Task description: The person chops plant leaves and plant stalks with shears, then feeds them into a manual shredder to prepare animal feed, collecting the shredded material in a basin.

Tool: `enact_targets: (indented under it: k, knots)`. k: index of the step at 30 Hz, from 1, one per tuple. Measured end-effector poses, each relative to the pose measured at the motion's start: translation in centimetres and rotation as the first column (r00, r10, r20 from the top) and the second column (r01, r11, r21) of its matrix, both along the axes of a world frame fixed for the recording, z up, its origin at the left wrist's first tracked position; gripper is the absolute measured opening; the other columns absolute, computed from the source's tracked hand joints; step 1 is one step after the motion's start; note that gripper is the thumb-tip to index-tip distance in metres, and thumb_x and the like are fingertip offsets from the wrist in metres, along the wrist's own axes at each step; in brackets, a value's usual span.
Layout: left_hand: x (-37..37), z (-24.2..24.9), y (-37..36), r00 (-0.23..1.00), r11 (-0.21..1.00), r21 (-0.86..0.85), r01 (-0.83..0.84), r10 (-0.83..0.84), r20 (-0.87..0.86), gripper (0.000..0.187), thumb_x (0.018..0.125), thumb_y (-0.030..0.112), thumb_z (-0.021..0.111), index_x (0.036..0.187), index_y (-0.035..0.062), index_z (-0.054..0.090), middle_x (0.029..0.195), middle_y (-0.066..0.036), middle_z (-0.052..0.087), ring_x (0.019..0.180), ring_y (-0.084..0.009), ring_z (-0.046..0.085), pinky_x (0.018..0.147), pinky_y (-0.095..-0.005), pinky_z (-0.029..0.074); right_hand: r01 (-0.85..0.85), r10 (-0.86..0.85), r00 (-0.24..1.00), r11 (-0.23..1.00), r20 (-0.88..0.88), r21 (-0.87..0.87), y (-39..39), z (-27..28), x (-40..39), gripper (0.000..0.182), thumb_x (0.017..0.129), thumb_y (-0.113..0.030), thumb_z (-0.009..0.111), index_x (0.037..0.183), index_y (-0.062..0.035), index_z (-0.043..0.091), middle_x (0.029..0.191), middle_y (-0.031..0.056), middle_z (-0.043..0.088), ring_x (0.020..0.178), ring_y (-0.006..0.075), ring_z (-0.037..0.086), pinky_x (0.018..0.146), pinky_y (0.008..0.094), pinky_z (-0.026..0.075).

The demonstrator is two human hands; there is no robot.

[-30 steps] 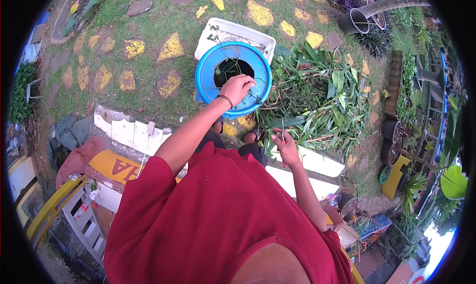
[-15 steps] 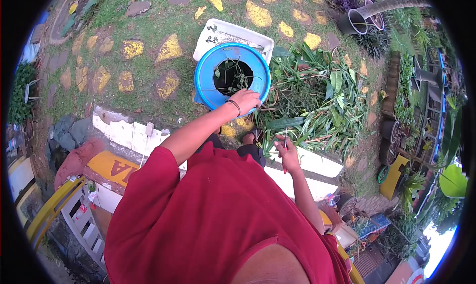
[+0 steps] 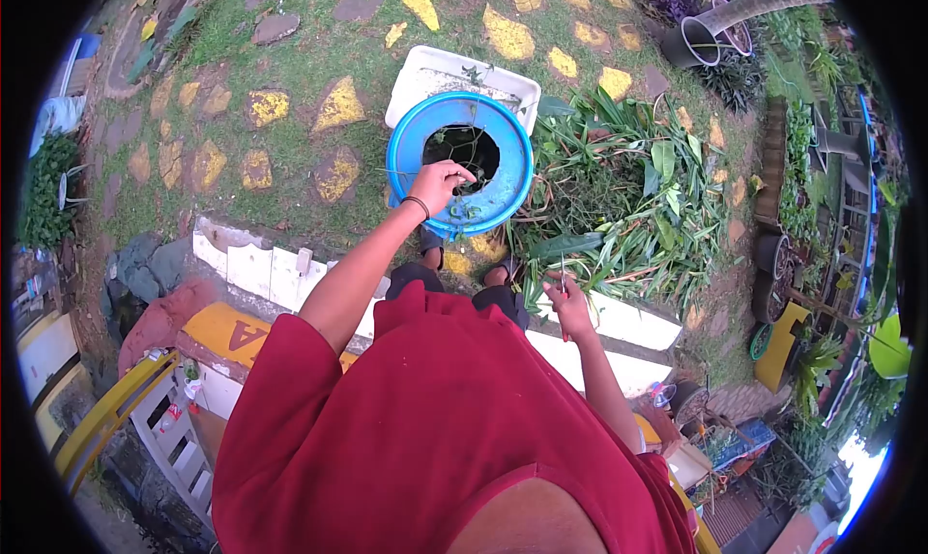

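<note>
Head view. Your left hand [image 3: 435, 187] was poised with bent fingers over the near left edge of the opening in the blue bin [image 3: 515, 162]; whether it grasped a stem could not be told. Your right hand [image 3: 572, 312] was closed around a red-handled tool [image 3: 564, 267], metal end pointing away from you, beside the leaf heap [image 3: 667, 220]. Thin stems [image 3: 476, 148] lay in and across the opening, with green scraps [image 3: 466, 211] on the near part of the bin's top. The white tray [image 3: 418, 71] stood just beyond the bin. The step in hand appeared to be handling stems at the opening; the next move called for a sure finger grip, the tool's metal end kept clear of your left hand.
</note>
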State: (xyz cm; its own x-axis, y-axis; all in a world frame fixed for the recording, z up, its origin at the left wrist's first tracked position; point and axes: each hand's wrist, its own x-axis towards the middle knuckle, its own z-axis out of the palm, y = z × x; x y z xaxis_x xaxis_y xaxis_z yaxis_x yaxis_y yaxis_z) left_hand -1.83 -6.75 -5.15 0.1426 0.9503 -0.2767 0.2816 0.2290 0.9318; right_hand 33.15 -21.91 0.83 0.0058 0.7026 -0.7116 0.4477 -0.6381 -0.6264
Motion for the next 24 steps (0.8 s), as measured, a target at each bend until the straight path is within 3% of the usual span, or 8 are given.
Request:
enact_targets:
  k: [2, 6, 8, 12, 16, 17, 19, 24]
  knots:
    - [0.1, -2.4, 0.9, 0.923, 0.966, -0.063, 0.252, -0.260, -0.285, 0.021, 0.091, 0.001, 0.059, 0.096, 0.0115, 0.077, 0.099, -0.014, 0.071, 0.086, -0.0286, 0.068, 0.079, -0.0382, 0.054, 0.045, -0.045, 0.999, 0.999, -0.029, 0.003, 0.1, 0.6, -0.2, 0.047, 0.091, -0.029, 0.068, 0.128, -0.0022, 0.059, 0.085, 0.0036, 0.062, 0.066, 0.0113, 0.052, 0.064, 0.0280, 0.045]
    - [1.6, -6.1, 4.9, 0.850, 0.917, -0.273, 0.292, -0.380, -0.366, 0.029, 0.085, -0.002, 0.061, 0.100, 0.0163, 0.078, 0.110, -0.012, 0.072, 0.100, -0.0309, 0.069, 0.089, -0.0403, 0.055, 0.010, -0.009, 1.000, 0.998, -0.014, 0.066, 0.0, 1.0, -0.7, 0.045, 0.092, -0.029, 0.067, 0.128, -0.0023, 0.060, 0.090, 0.0056, 0.063, 0.067, 0.0109, 0.052, 0.065, 0.0278, 0.045]
    - [2.2, -7.1, 6.5, 0.640, 0.802, -0.405, 0.439, -0.596, -0.485, 0.031, 0.088, 0.001, 0.059, 0.107, 0.0179, 0.077, 0.113, -0.014, 0.071, 0.105, -0.0298, 0.068, 0.090, -0.0408, 0.054, 0.015, -0.014, 1.000, 0.999, -0.015, 0.052, -0.1, 1.9, -1.4, 0.045, 0.092, -0.029, 0.067, 0.128, -0.0025, 0.059, 0.093, 0.0059, 0.063, 0.067, 0.0108, 0.052, 0.065, 0.0277, 0.045]
    - [3.5, -5.9, 7.3, 0.630, 0.767, -0.426, 0.479, -0.639, -0.441, 0.044, 0.076, -0.006, 0.063, 0.111, 0.0177, 0.076, 0.119, -0.014, 0.069, 0.112, -0.0306, 0.066, 0.093, -0.0398, 0.055, -0.006, 0.006, 1.000, 0.999, -0.018, 0.032, -0.6, 1.7, -1.6, 0.046, 0.092, -0.029, 0.067, 0.129, -0.0033, 0.059, 0.097, 0.0058, 0.063, 0.070, 0.0103, 0.052, 0.067, 0.0271, 0.045]
    - [2.3, -2.6, 7.1, 0.555, 0.689, -0.438, 0.577, -0.725, -0.409, 0.053, 0.085, 0.024, 0.075, 0.135, 0.0118, 0.061, 0.136, -0.014, 0.059, 0.129, -0.0323, 0.053, 0.111, -0.0408, 0.040, 0.003, -0.002, 0.999, 1.000, -0.053, 0.023, -0.3, 1.8, -1.8, 0.045, 0.092, -0.030, 0.067, 0.129, -0.0044, 0.059, 0.095, 0.0053, 0.063, 0.073, 0.0105, 0.052, 0.069, 0.0268, 0.044]
    - [1.6, -1.6, 6.8, 0.621, 0.769, -0.325, 0.550, -0.637, -0.457, 0.040, 0.088, 0.017, 0.071, 0.128, 0.0110, 0.065, 0.126, -0.014, 0.064, 0.128, -0.0313, 0.055, 0.109, -0.0395, 0.043, 0.018, -0.016, 0.998, 0.999, -0.055, 0.027, 0.1, 1.9, -1.5, 0.045, 0.092, -0.030, 0.067, 0.129, -0.0044, 0.059, 0.095, 0.0053, 0.063, 0.073, 0.0105, 0.052, 0.069, 0.0268, 0.044]
    - [0.6, 0.4, 7.2, 0.898, 0.921, -0.105, 0.375, -0.389, -0.206, 0.026, 0.092, 0.010, 0.064, 0.118, 0.0081, 0.068, 0.117, -0.011, 0.066, 0.120, -0.0294, 0.060, 0.103, -0.0370, 0.048, -0.015, 0.019, 0.999, 0.997, -0.047, 0.078, 0.5, 2.0, -1.4, 0.043, 0.093, -0.028, 0.067, 0.130, -0.0068, 0.060, 0.091, 0.0009, 0.060, 0.072, 0.0093, 0.050, 0.066, 0.0253, 0.045]
    - [-1.0, 6.1, 11.9, 0.947, 0.952, 0.281, 0.121, -0.026, -0.320, 0.020, 0.094, 0.006, 0.058, 0.109, 0.0099, 0.069, 0.110, -0.010, 0.063, 0.101, -0.0292, 0.063, 0.089, -0.0392, 0.052, -0.012, 0.013, 1.000, 1.000, -0.026, 0.014, 1.3, 2.4, -0.8, 0.044, 0.093, -0.028, 0.067, 0.130, -0.0051, 0.059, 0.092, 0.0011, 0.060, 0.073, 0.0084, 0.049, 0.068, 0.0246, 0.043]
